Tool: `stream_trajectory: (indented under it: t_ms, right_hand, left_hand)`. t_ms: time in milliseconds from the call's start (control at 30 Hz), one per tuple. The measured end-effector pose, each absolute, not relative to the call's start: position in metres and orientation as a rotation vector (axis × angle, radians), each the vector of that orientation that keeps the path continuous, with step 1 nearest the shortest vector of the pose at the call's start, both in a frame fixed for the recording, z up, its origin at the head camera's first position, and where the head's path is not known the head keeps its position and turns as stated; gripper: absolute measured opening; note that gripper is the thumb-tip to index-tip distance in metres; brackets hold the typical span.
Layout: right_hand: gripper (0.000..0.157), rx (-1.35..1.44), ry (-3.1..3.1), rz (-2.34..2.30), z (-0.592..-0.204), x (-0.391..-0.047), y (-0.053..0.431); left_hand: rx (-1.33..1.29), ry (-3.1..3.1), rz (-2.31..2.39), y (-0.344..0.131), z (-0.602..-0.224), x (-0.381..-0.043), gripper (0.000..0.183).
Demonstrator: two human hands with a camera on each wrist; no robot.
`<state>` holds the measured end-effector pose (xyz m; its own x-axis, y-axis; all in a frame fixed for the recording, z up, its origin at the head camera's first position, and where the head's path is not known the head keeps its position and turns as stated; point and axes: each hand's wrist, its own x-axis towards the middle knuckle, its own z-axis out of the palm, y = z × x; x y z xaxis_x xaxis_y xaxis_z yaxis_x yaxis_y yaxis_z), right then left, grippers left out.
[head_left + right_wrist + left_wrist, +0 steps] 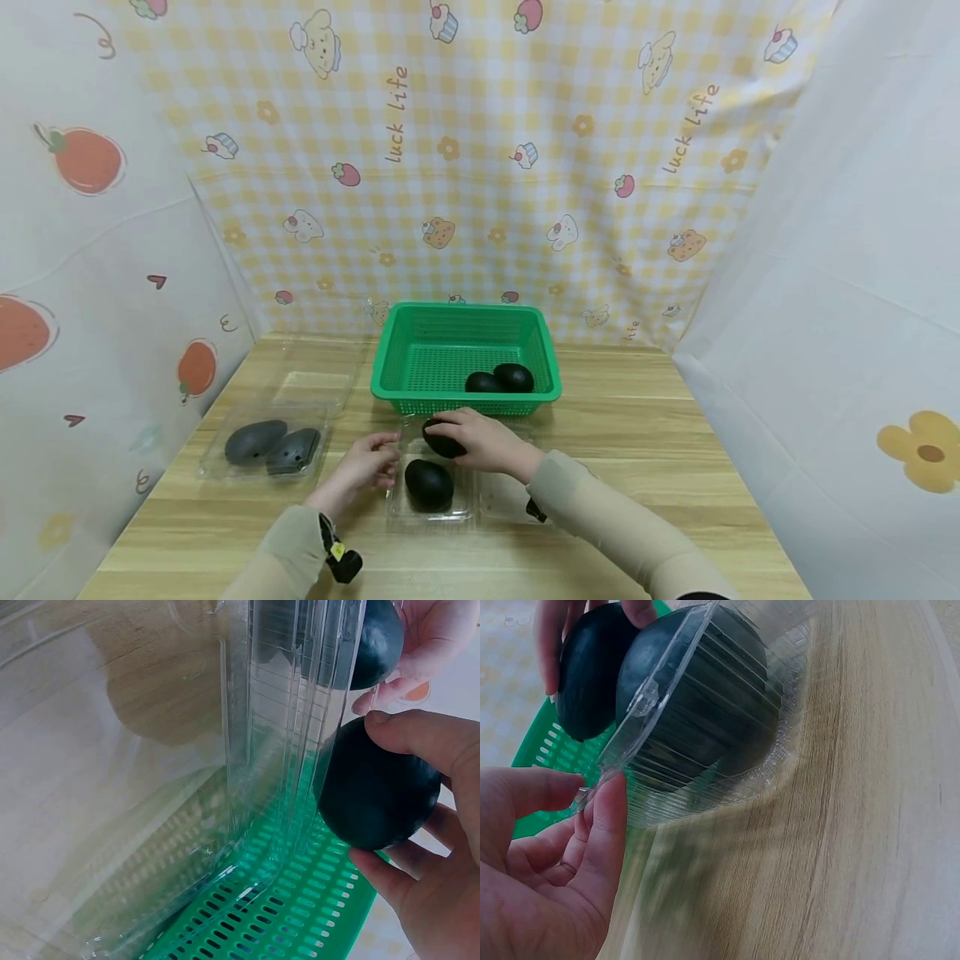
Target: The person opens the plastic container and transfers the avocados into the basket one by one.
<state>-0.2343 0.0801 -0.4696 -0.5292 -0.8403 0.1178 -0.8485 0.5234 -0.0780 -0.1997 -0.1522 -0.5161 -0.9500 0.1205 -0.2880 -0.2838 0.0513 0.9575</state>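
My right hand (483,442) holds a dark, egg-shaped avocado (379,787) between thumb and fingers, over the far part of an open clear plastic clamshell box (671,806). A second avocado (429,486) lies inside the near part of this box. At the box's left side, my left hand (366,467) pinches the rim between thumb and fingertips, as the left wrist view shows. The box's lid (506,497) lies folded out to the right, partly covered by my right forearm.
Behind the box stands a green plastic basket (382,358) with two avocados (513,377) at its front right. To the left, another open clear box (213,467) holds two dark avocados (255,442), its lid raised behind. A patterned cloth (480,192) hangs behind the wooden table (630,433).
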Motion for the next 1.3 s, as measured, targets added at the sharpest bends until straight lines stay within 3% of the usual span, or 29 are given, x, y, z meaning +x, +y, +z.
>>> stream_trajectory:
  t_ms: [1300]
  right_hand:
    - [0.062,1.467,-2.601,0.204,-0.446,-0.237,0.094]
  left_hand:
    - [-0.146,2.032,1.976,-0.153,-0.514,-0.198,0.045]
